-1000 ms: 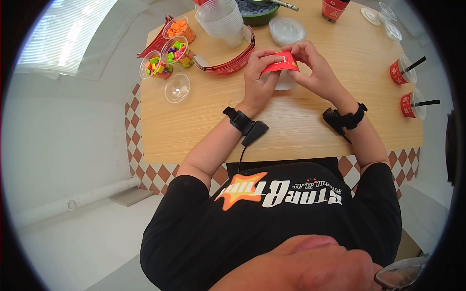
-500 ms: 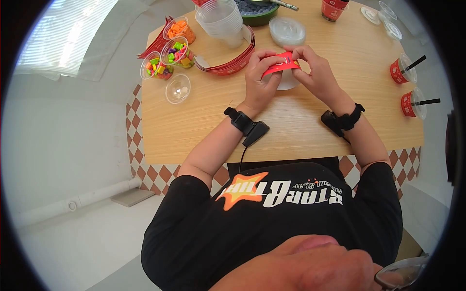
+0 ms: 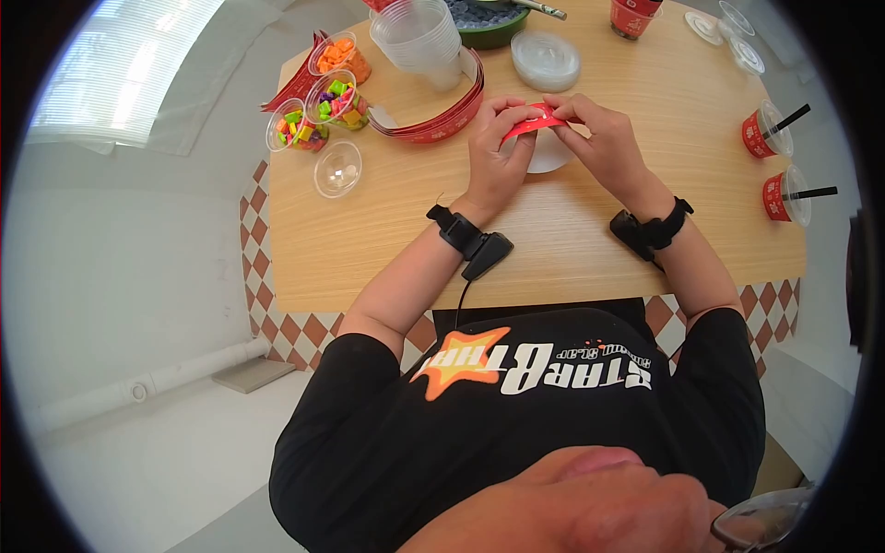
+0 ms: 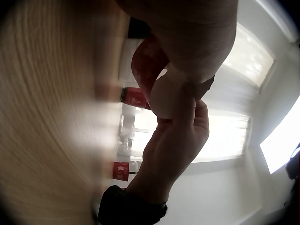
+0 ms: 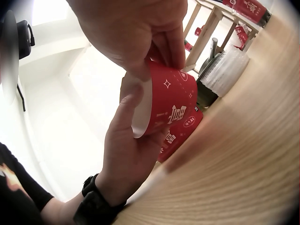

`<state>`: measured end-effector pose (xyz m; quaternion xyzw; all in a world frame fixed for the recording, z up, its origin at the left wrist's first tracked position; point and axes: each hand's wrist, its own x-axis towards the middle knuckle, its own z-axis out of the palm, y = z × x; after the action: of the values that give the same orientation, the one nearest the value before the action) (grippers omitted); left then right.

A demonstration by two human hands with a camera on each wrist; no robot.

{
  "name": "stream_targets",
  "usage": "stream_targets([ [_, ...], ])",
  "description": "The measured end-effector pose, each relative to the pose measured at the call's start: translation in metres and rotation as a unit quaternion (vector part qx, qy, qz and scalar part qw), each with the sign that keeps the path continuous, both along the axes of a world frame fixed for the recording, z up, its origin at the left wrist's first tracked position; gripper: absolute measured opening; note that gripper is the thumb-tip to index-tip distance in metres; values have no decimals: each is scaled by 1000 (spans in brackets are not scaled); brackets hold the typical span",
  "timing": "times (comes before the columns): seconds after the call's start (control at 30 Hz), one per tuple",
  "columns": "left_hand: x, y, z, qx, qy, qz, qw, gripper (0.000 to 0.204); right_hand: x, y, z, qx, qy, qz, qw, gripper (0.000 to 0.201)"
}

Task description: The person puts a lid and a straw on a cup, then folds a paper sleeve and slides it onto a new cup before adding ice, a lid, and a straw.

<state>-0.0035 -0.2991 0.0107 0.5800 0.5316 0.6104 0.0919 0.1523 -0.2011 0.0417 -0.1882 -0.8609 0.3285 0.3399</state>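
Our left hand [image 3: 495, 157] and right hand [image 3: 608, 143] pinch the red paper band [image 5: 171, 96] from both sides, seemingly to hold its curve, above the tabletop [image 3: 553, 240], well in from the near edge.

Head view: band [image 3: 533, 121] red outside, white inside, white sparkle print. Worktop [image 3: 396, 240] pale wood-brown, grained. 11 o'clock: orange pieces [image 3: 336, 53]; green-yellow-pink pieces [image 3: 345, 101]. 12: green bowl [image 3: 496, 38]. 2: 2 red-white cups [image 3: 753, 136], black straws [image 3: 795, 119]. 6: black shirt [image 3: 516, 442], orange star [image 3: 461, 361].
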Motion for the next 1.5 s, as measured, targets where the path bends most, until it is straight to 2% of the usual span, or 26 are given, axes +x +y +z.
stream_targets([
  [0.2,-1,1,-2,19,6,17,1000,23,0,3,7,-49,21,27,998,16],
  [0.27,-2,0,-2,21,6,25,999,23,0,1,13,-139,20,75,987,18],
  [0.3,-2,0,-2,22,4,22,1000,23,0,3,12,-139,20,75,987,18],
  [0.37,-2,0,-1,22,2,18,1000,23,0,8,8,-219,30,94,971,19],
  [0.4,-2,0,-1,24,3,17,1000,23,-1,9,5,-219,30,94,971,19],
  [0.47,-1,-1,-1,27,5,17,999,24,-3,9,1,-208,99,99,968,16],
  [0.5,-2,-1,-1,29,10,16,999,24,-4,9,2,-208,99,99,968,16],
  [0.57,-1,-1,-1,32,14,16,999,25,-3,6,3,-137,87,72,984,17],
  [0.77,2,-3,2,30,3,10,999,20,-4,2,0,-74,95,32,992,17],
  [1.07,1,0,-2,30,38,23,999,20,-4,-5,-4,-30,47,0,998,24],
  [1.2,-1,0,-2,35,35,37,998,21,-2,-1,-3,-47,62,25,997,25],
  [1.27,-1,-1,-2,37,22,36,998,21,-1,7,-4,-122,65,89,986,28],
  [1.3,-1,-1,-3,42,18,36,998,21,-1,10,-3,-122,66,89,986,28],
  [1.37,-2,0,-4,47,13,36,998,21,-1,14,-2,-315,58,167,932,29],
  [1.5,-2,0,-5,40,19,38,998,24,-2,14,-2,-315,81,177,929,32],
])
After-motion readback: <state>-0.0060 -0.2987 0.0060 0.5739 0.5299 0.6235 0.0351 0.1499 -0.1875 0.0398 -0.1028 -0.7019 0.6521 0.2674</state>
